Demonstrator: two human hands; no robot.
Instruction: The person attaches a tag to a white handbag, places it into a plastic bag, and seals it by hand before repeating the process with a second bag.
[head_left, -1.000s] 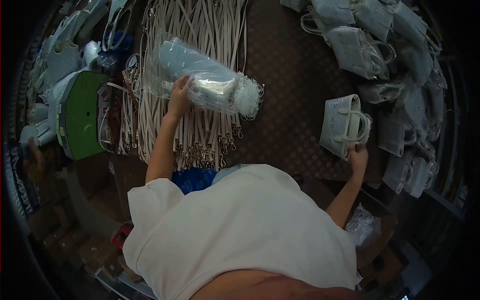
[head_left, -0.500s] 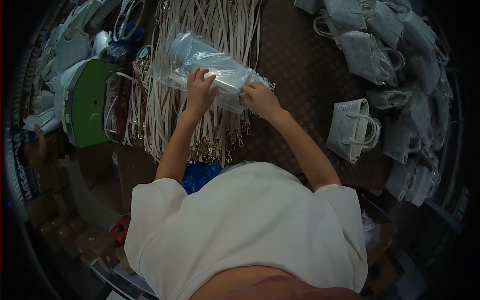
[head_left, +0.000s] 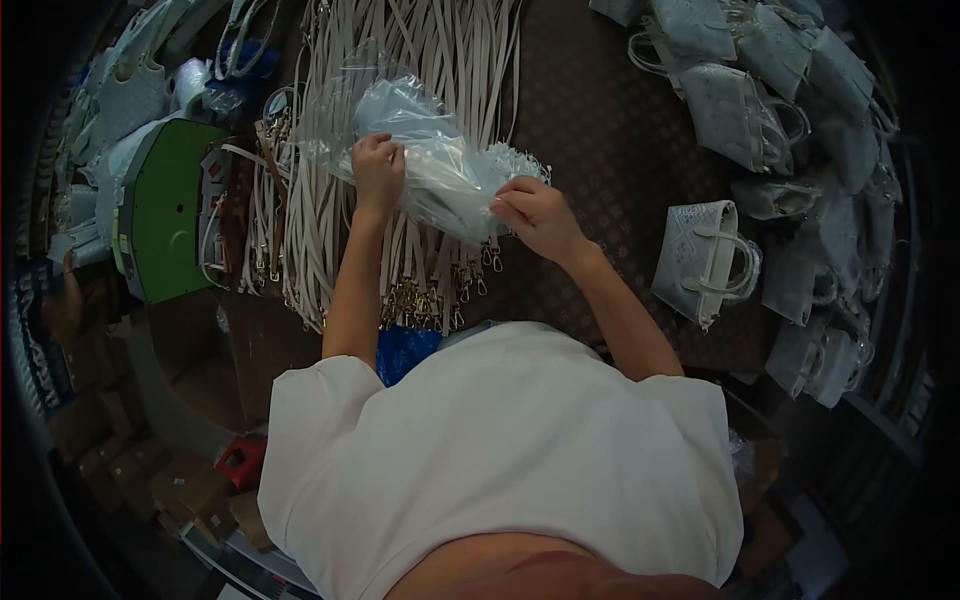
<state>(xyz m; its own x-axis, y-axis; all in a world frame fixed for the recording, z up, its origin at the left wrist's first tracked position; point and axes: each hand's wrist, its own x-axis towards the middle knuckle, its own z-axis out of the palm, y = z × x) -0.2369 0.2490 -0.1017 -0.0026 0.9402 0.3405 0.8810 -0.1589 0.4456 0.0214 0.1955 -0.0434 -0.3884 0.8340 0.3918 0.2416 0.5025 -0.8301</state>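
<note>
Clear plastic bags lie over a spread of pale straps with metal clasps. My left hand pinches the plastic at its left side, fingers curled. On the right, my right hand grips the lower right corner of the plastic between thumb and fingers. A bunch of white tags or strings sits just beyond the right hand. Further right, a white handbag with two handles stands alone on the brown patterned table surface.
Several plastic-wrapped handbags are heaped along the right edge. A green machine or case stands on the left, with more white bags behind it. Blue plastic shows at my waist. Cardboard boxes are low on the left.
My right hand has moved right and slightly down, drawing the plastic's corner with it. My left hand has shifted left and its fingers have closed. The plastic looks more crumpled and lifted.
</note>
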